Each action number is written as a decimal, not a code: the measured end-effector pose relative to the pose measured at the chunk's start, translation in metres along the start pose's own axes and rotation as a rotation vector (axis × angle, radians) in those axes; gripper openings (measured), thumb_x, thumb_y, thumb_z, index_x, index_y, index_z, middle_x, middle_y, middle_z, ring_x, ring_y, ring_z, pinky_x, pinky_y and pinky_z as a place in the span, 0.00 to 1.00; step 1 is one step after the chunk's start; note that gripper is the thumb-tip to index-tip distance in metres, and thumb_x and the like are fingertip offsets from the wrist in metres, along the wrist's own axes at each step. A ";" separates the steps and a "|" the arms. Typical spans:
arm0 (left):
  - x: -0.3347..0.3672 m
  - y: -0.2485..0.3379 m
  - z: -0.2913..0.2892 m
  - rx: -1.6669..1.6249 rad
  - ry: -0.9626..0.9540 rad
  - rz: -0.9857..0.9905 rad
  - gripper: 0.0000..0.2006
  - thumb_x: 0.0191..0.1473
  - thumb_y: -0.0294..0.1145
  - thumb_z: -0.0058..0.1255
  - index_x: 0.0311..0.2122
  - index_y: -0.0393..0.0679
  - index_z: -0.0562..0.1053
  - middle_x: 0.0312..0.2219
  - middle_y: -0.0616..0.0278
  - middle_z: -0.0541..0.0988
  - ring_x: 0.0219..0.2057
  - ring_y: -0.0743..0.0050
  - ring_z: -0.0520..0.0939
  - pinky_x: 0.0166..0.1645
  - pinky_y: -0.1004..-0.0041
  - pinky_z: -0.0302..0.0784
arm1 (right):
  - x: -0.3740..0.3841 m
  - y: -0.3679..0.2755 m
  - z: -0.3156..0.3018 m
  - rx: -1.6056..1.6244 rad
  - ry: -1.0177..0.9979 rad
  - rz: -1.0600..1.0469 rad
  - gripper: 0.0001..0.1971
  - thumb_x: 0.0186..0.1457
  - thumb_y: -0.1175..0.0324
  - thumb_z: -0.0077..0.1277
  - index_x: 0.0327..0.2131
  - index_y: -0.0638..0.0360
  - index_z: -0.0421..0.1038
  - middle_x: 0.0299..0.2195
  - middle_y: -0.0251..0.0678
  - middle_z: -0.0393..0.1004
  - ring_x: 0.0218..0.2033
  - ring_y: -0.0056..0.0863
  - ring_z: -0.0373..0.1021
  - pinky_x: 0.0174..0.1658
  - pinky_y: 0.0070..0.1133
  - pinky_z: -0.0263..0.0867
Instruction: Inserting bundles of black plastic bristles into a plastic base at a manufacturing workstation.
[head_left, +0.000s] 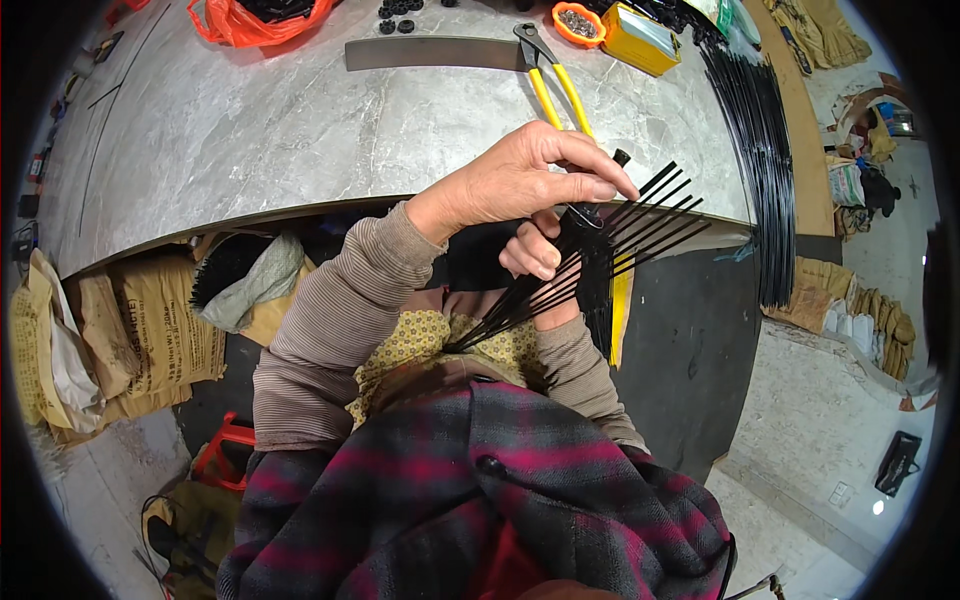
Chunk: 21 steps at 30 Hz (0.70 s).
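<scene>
A bundle of thin black rods, like umbrella ribs, fans out to the right from a dark round hub above my lap. My left hand reaches over the top, thumb and fingers closed at the hub. Below it, my right hand curls its fingers in against the same bundle, partly hidden by the rods. More rods run down toward my yellow patterned apron. Just beyond my left hand, yellow-handled pliers lie on the grey marbled table.
A flat metal strip lies by the pliers. An orange dish of small metal pieces and a yellow box stand behind. Long black rods hang over the table's right edge. A red bag sits at the far left.
</scene>
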<state>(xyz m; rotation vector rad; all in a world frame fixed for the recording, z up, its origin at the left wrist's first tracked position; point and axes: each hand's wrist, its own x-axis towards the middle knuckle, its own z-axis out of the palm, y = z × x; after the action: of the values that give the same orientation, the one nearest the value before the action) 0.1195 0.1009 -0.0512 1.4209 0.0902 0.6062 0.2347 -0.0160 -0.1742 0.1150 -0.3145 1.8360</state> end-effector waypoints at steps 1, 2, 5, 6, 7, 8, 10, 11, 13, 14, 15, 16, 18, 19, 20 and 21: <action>0.001 0.000 0.000 -0.002 0.002 -0.001 0.11 0.59 0.31 0.57 0.46 0.44 0.82 0.29 0.73 0.76 0.25 0.92 0.74 0.27 0.86 0.72 | 0.000 -0.001 0.000 0.001 0.002 0.002 0.21 0.68 0.44 0.32 0.35 0.46 0.69 0.19 0.29 0.67 0.18 0.22 0.60 0.27 0.19 0.51; 0.002 0.000 -0.001 -0.019 -0.008 -0.030 0.11 0.60 0.31 0.57 0.46 0.44 0.82 0.29 0.73 0.77 0.25 0.92 0.74 0.27 0.87 0.72 | 0.000 -0.001 0.000 0.009 -0.019 0.008 0.22 0.68 0.43 0.32 0.35 0.47 0.69 0.20 0.30 0.67 0.19 0.22 0.60 0.27 0.20 0.52; 0.002 0.009 -0.002 -0.035 -0.046 -0.085 0.11 0.60 0.31 0.55 0.47 0.44 0.81 0.31 0.73 0.77 0.26 0.91 0.74 0.28 0.86 0.73 | -0.001 -0.001 0.005 0.030 -0.020 0.000 0.23 0.68 0.42 0.31 0.36 0.49 0.69 0.20 0.32 0.68 0.19 0.23 0.61 0.28 0.20 0.52; 0.002 0.010 -0.002 -0.030 -0.072 -0.111 0.11 0.61 0.31 0.54 0.47 0.43 0.81 0.31 0.73 0.76 0.26 0.91 0.75 0.28 0.86 0.74 | -0.001 -0.001 0.008 0.044 -0.002 -0.013 0.24 0.68 0.42 0.31 0.36 0.49 0.69 0.21 0.33 0.69 0.19 0.24 0.61 0.28 0.21 0.52; 0.002 0.009 -0.002 -0.032 -0.074 -0.111 0.11 0.61 0.31 0.54 0.47 0.43 0.81 0.31 0.73 0.76 0.26 0.91 0.75 0.28 0.86 0.74 | 0.001 0.000 0.012 0.043 0.000 -0.015 0.24 0.68 0.42 0.31 0.36 0.49 0.69 0.21 0.33 0.69 0.19 0.24 0.61 0.28 0.21 0.52; 0.001 0.006 -0.002 -0.009 -0.058 -0.078 0.11 0.61 0.31 0.54 0.47 0.43 0.81 0.33 0.72 0.76 0.25 0.90 0.75 0.29 0.86 0.74 | 0.005 0.002 0.017 0.004 -0.017 -0.030 0.16 0.68 0.52 0.36 0.36 0.50 0.68 0.21 0.30 0.69 0.20 0.21 0.63 0.28 0.18 0.52; 0.000 0.003 -0.001 0.013 -0.045 -0.044 0.12 0.62 0.31 0.53 0.47 0.43 0.81 0.34 0.72 0.76 0.25 0.90 0.75 0.29 0.85 0.74 | 0.006 0.002 0.019 -0.037 -0.033 -0.049 0.09 0.68 0.61 0.41 0.37 0.51 0.68 0.21 0.27 0.70 0.20 0.18 0.64 0.28 0.16 0.52; 0.000 0.003 0.000 0.013 -0.037 -0.037 0.12 0.62 0.31 0.53 0.48 0.43 0.80 0.34 0.72 0.76 0.25 0.90 0.75 0.29 0.85 0.75 | 0.007 0.001 0.018 -0.028 -0.038 -0.032 0.09 0.68 0.61 0.40 0.36 0.51 0.68 0.22 0.27 0.70 0.20 0.18 0.64 0.28 0.16 0.52; -0.002 0.005 0.001 0.014 -0.034 -0.030 0.12 0.62 0.31 0.53 0.48 0.42 0.80 0.35 0.71 0.76 0.24 0.89 0.75 0.29 0.85 0.75 | 0.007 -0.001 0.017 -0.020 -0.043 -0.019 0.10 0.68 0.60 0.40 0.36 0.51 0.68 0.22 0.28 0.70 0.20 0.18 0.64 0.28 0.16 0.52; -0.003 0.006 0.002 0.004 -0.029 -0.063 0.11 0.62 0.32 0.53 0.47 0.42 0.80 0.34 0.71 0.75 0.24 0.89 0.75 0.29 0.85 0.75 | 0.006 -0.001 0.016 -0.012 -0.040 -0.013 0.11 0.68 0.60 0.39 0.35 0.51 0.69 0.22 0.28 0.71 0.20 0.18 0.64 0.28 0.16 0.51; -0.003 0.007 0.002 -0.005 -0.023 -0.095 0.11 0.62 0.32 0.52 0.46 0.41 0.80 0.34 0.71 0.75 0.24 0.89 0.75 0.29 0.85 0.75 | 0.006 -0.002 0.016 -0.003 -0.037 -0.008 0.12 0.69 0.59 0.38 0.35 0.51 0.69 0.22 0.28 0.71 0.20 0.18 0.64 0.28 0.16 0.51; -0.004 0.008 0.002 -0.003 -0.027 -0.096 0.11 0.62 0.32 0.52 0.46 0.41 0.80 0.34 0.71 0.75 0.24 0.89 0.75 0.29 0.85 0.75 | 0.006 -0.002 0.016 -0.003 -0.038 -0.011 0.12 0.69 0.59 0.38 0.35 0.51 0.69 0.22 0.28 0.71 0.20 0.18 0.64 0.28 0.16 0.51; -0.005 0.008 0.001 -0.003 -0.030 -0.177 0.11 0.61 0.33 0.52 0.47 0.45 0.80 0.35 0.71 0.79 0.30 0.90 0.75 0.32 0.85 0.74 | 0.006 -0.002 0.017 -0.019 -0.036 0.002 0.13 0.69 0.58 0.37 0.35 0.51 0.69 0.22 0.28 0.71 0.20 0.18 0.64 0.28 0.16 0.52; -0.005 0.007 0.000 -0.001 -0.033 -0.178 0.11 0.61 0.33 0.52 0.47 0.45 0.80 0.35 0.71 0.79 0.30 0.90 0.75 0.32 0.85 0.74 | 0.007 -0.003 0.017 -0.019 -0.039 -0.001 0.13 0.69 0.58 0.37 0.35 0.51 0.69 0.22 0.28 0.71 0.20 0.18 0.64 0.28 0.16 0.52; -0.005 0.006 -0.001 -0.020 -0.044 -0.147 0.11 0.61 0.33 0.52 0.47 0.45 0.80 0.36 0.70 0.79 0.30 0.90 0.74 0.32 0.85 0.74 | 0.007 -0.003 0.017 -0.019 -0.030 0.014 0.13 0.69 0.58 0.37 0.35 0.51 0.69 0.21 0.29 0.71 0.19 0.19 0.64 0.27 0.17 0.51; -0.005 0.006 -0.001 -0.039 -0.056 -0.116 0.11 0.61 0.33 0.52 0.46 0.45 0.80 0.36 0.70 0.78 0.30 0.90 0.74 0.32 0.85 0.74 | 0.007 -0.003 0.016 -0.020 -0.022 0.028 0.14 0.70 0.58 0.36 0.34 0.51 0.69 0.21 0.29 0.71 0.19 0.19 0.64 0.27 0.17 0.51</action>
<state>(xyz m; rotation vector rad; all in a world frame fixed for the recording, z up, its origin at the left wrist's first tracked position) 0.1127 0.0997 -0.0471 1.3840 0.1147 0.4701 0.2344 -0.0127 -0.1563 0.1178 -0.3512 1.8598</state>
